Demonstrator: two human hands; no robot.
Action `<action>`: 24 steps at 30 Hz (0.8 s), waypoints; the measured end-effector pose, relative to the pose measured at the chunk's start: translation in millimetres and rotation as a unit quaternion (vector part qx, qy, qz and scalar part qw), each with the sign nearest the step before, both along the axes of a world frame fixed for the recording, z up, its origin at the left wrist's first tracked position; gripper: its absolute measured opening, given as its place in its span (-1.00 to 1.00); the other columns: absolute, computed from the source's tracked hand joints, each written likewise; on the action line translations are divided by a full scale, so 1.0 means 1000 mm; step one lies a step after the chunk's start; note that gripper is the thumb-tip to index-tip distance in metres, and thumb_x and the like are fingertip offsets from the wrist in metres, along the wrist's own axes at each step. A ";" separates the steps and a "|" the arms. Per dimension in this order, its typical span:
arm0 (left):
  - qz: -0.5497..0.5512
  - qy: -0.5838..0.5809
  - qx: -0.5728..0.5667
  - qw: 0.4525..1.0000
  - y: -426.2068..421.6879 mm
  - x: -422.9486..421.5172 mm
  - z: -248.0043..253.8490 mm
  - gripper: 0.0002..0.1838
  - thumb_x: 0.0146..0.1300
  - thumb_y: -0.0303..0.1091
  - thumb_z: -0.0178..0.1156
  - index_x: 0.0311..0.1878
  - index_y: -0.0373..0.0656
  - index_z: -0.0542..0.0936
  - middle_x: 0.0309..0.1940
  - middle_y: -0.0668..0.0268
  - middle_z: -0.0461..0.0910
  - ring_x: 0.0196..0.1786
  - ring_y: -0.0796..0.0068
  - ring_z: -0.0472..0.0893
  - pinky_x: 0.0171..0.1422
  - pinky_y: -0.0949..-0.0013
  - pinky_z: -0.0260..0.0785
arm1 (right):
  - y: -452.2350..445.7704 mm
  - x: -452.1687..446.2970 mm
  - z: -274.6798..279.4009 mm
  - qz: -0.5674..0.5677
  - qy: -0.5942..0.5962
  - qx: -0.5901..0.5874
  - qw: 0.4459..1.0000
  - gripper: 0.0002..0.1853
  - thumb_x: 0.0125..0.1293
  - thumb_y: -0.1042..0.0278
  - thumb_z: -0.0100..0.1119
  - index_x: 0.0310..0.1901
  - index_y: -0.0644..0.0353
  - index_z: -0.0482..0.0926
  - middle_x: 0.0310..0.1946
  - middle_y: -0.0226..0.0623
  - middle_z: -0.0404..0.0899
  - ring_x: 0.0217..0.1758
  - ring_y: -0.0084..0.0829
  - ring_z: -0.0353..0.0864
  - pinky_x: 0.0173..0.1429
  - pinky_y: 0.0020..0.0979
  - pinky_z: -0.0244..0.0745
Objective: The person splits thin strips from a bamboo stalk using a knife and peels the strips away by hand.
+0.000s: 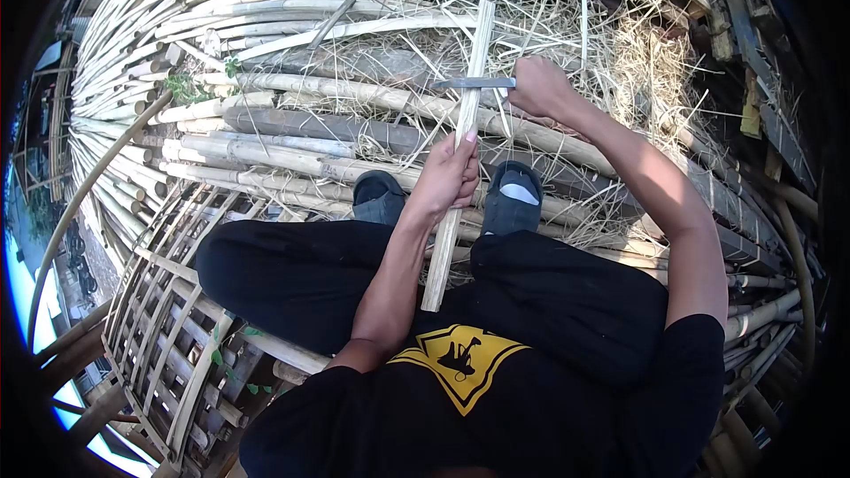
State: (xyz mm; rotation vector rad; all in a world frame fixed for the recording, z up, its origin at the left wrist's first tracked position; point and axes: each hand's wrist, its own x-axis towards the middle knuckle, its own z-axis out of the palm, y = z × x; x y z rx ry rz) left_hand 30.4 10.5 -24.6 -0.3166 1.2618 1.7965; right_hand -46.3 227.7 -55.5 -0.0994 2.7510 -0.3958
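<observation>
My left hand is wrapped round a pale split bamboo strip, gripping it near its middle. The strip runs upright in the view, from above my lap out past my feet. My right hand is closed on the handle of a knife, most of the handle hidden in the fist. The knife's blade lies across the upper part of the strip, pointing left. A thin pale sliver shows just below the right hand; whether it is attached to the strip, I cannot tell.
Several bamboo poles lie crosswise under and beyond my feet. Shavings cover the ground at the upper right. A woven bamboo lattice stands at the lower left. Stacked poles fill the far left, near a curved stick.
</observation>
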 end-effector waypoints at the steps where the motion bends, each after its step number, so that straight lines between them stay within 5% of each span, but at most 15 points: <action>1: -0.001 -0.005 0.000 1.000 0.001 0.005 0.002 -0.68 0.51 -0.04 -0.09 -0.29 -0.05 0.27 -0.71 0.55 0.08 -0.78 0.77 0.03 -0.77 0.59 -0.17 | 0.009 -0.004 -0.003 -0.001 -0.005 0.000 1.000 -0.73 -0.03 0.33 0.13 -0.46 0.45 0.60 -0.45 0.20 0.61 -0.27 0.08 0.68 -0.14 -0.08 0.61; 9: -0.055 -0.004 0.030 0.998 0.000 0.006 0.008 -0.68 0.50 -0.02 -0.08 -0.29 -0.05 0.27 -0.70 0.55 0.08 -0.78 0.77 0.02 -0.77 0.58 -0.17 | 0.119 -0.049 -0.001 -0.262 0.027 0.056 0.963 -0.66 0.12 0.23 0.12 -0.28 0.40 0.66 -0.31 0.12 0.66 -0.15 0.04 0.68 -0.05 -0.08 0.55; 11: -0.021 0.003 0.021 1.000 -0.003 0.000 0.007 -0.68 0.50 -0.03 -0.09 -0.28 -0.05 0.27 -0.70 0.56 0.08 -0.78 0.78 0.03 -0.76 0.59 -0.17 | 0.127 -0.044 0.010 -0.243 0.063 0.070 0.965 -0.63 0.17 0.16 0.13 -0.29 0.38 0.66 -0.34 0.09 0.67 -0.20 0.02 0.68 -0.09 -0.09 0.53; 13: -0.011 -0.006 0.016 1.000 -0.004 -0.003 0.003 -0.68 0.50 -0.02 -0.09 -0.28 -0.04 0.28 -0.70 0.56 0.08 -0.77 0.78 0.03 -0.75 0.59 -0.17 | 0.109 -0.038 0.013 -0.262 0.031 -0.028 0.964 -0.64 0.17 0.18 0.11 -0.30 0.39 0.66 -0.41 0.08 0.66 -0.27 -0.03 0.69 -0.11 -0.09 0.53; 16: -0.006 0.009 -0.010 1.000 0.000 -0.001 -0.004 -0.69 0.50 -0.03 -0.09 -0.28 -0.03 0.28 -0.70 0.57 0.08 -0.77 0.79 0.02 -0.75 0.60 -0.17 | 0.054 -0.018 0.018 -0.145 -0.058 -0.042 0.987 -0.66 0.16 0.23 0.08 -0.38 0.42 0.62 -0.47 0.11 0.63 -0.32 0.00 0.68 -0.13 -0.14 0.57; 18: -0.007 0.014 -0.016 1.000 0.000 -0.003 -0.003 -0.68 0.50 -0.03 -0.08 -0.31 -0.04 0.27 -0.71 0.56 0.10 -0.78 0.78 0.04 -0.76 0.58 -0.16 | 0.020 0.000 0.018 -0.027 -0.018 -0.020 0.999 -0.67 0.14 0.24 0.10 -0.40 0.44 0.61 -0.46 0.14 0.63 -0.31 0.06 0.68 -0.12 -0.10 0.59; 24: -0.002 0.046 -0.086 0.995 0.009 0.007 -0.001 -0.68 0.51 -0.05 -0.09 -0.32 -0.03 0.26 -0.71 0.57 0.09 -0.77 0.78 0.04 -0.75 0.58 -0.17 | -0.005 0.008 -0.010 0.025 0.020 -0.020 0.999 -0.69 0.06 0.27 0.15 -0.45 0.45 0.60 -0.45 0.17 0.62 -0.29 0.08 0.68 -0.16 -0.05 0.61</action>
